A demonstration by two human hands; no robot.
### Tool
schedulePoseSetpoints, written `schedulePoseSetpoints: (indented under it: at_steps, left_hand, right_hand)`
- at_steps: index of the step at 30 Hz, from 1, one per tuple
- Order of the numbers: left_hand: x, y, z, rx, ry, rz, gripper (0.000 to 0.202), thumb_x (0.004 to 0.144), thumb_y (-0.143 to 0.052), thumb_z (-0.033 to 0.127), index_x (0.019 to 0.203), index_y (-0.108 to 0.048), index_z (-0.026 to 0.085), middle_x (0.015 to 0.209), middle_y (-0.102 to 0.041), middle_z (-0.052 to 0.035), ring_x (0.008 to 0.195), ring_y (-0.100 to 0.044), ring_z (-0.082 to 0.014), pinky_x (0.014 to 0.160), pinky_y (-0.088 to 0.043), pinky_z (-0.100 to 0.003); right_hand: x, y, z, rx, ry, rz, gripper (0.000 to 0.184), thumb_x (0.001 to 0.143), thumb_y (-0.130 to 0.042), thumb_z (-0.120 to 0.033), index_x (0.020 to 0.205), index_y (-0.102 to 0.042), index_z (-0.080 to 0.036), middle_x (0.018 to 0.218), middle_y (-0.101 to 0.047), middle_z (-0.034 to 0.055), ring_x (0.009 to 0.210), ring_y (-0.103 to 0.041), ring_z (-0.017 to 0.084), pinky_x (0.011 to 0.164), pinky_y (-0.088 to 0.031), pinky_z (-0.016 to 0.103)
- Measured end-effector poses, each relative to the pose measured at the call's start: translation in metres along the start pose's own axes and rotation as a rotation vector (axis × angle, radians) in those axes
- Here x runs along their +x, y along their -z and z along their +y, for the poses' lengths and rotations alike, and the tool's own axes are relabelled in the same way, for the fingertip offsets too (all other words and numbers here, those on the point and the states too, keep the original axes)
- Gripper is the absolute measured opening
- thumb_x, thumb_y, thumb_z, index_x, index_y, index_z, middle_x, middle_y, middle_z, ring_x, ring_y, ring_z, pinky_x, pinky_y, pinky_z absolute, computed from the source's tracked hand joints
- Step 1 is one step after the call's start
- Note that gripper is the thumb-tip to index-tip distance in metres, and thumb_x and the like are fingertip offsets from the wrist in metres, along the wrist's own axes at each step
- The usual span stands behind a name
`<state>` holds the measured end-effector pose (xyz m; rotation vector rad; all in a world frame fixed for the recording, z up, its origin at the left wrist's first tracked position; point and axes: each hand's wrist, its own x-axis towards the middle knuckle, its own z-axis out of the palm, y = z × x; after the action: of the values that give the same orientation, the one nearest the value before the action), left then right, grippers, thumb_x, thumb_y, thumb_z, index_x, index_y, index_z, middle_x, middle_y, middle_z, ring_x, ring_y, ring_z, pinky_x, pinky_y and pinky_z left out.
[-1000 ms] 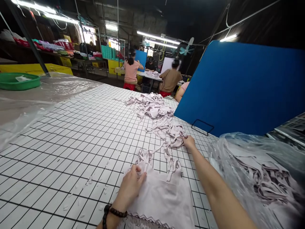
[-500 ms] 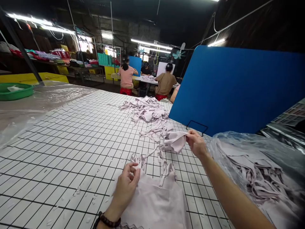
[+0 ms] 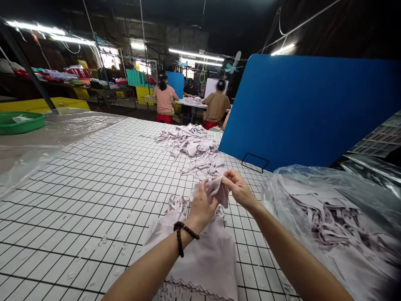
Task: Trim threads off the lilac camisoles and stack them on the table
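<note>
My right hand [image 3: 239, 190] pinches the edge of a small pale lilac cloth piece [image 3: 217, 188]. My left hand [image 3: 203, 207] is closed on the near side of the same piece, its fingers partly behind the fabric. Both hands are raised just above the top of a pale lilac camisole [image 3: 203, 255], which lies flat on the grid-patterned table [image 3: 103, 209]. The camisole has thin looped straps at the top and a wavy lower edge. Farther up the table is a heap of similar cloth pieces [image 3: 192, 144].
A large blue board [image 3: 307, 113] stands tilted at the right, with a black wire stand [image 3: 255, 162] at its foot. A clear plastic bag [image 3: 297, 173] holds more lilac garments. A green basin [image 3: 21, 121] sits far left. Small scraps dot the table; several people sit beyond.
My left hand has left the camisole's strap and moved up and right to the cloth piece. My right hand has brought that piece left, away from the heap.
</note>
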<state>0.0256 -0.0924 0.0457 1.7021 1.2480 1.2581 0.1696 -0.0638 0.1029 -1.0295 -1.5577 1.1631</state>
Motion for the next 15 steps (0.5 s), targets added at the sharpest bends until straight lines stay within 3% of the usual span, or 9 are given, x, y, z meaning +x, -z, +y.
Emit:
schedulePoseSetpoints:
  at_steps: [3,6,8,10,15]
  left_hand:
    - [0.006,0.0,-0.007,0.077,-0.07,0.14,0.049,0.077,-0.052,0.014,0.124,-0.038,0.019,0.117,-0.052,-0.0115,0.107,-0.053,-0.0224,0.089,-0.044,-0.036]
    - [0.017,0.015,-0.009,0.182,-0.105,0.158,0.018,0.076,-0.048,0.013,0.092,-0.054,0.018,0.098,-0.054,-0.0077,0.093,-0.052,-0.0203,0.084,-0.043,-0.033]
    - [0.028,0.03,-0.009,0.14,-0.023,0.121,0.008,0.074,-0.048,0.015,0.075,-0.055,0.019,0.086,-0.054,-0.0049,0.085,-0.051,-0.019,0.08,-0.041,-0.031]
    - [0.042,0.045,-0.01,0.025,0.114,0.062,0.011,0.072,-0.049,0.017,0.061,-0.052,0.019,0.073,-0.052,-0.0026,0.076,-0.049,-0.0173,0.071,-0.039,-0.029]
    - [0.081,0.066,-0.017,-0.175,0.358,-0.125,0.024,0.066,-0.048,0.017,0.045,-0.037,0.019,0.045,-0.035,0.0025,0.046,-0.036,-0.0108,0.046,-0.029,-0.023]
  right_hand:
    - [0.003,0.003,0.004,-0.082,0.095,0.059,0.027,0.084,-0.056,-0.047,0.082,-0.044,-0.023,0.076,-0.055,0.0003,0.071,-0.053,0.016,0.062,-0.042,0.027]
    - [0.009,0.01,0.009,-0.108,0.089,0.086,0.027,0.085,-0.055,-0.046,0.082,-0.044,-0.022,0.067,-0.047,-0.0038,0.058,-0.044,0.011,0.053,-0.036,0.023]
    - [0.012,0.017,0.01,-0.062,0.033,0.084,0.028,0.083,-0.057,-0.047,0.083,-0.044,-0.022,0.063,-0.045,-0.0056,0.053,-0.04,0.01,0.049,-0.032,0.022]
    - [0.013,0.026,0.011,-0.006,-0.048,0.048,0.029,0.081,-0.06,-0.047,0.083,-0.046,-0.022,0.062,-0.046,-0.0064,0.051,-0.04,0.009,0.047,-0.031,0.021]
    - [0.013,0.047,0.011,0.048,-0.299,-0.25,0.034,0.067,-0.076,-0.04,0.085,-0.058,-0.017,0.076,-0.06,-0.0007,0.062,-0.053,0.011,0.05,-0.036,0.02]
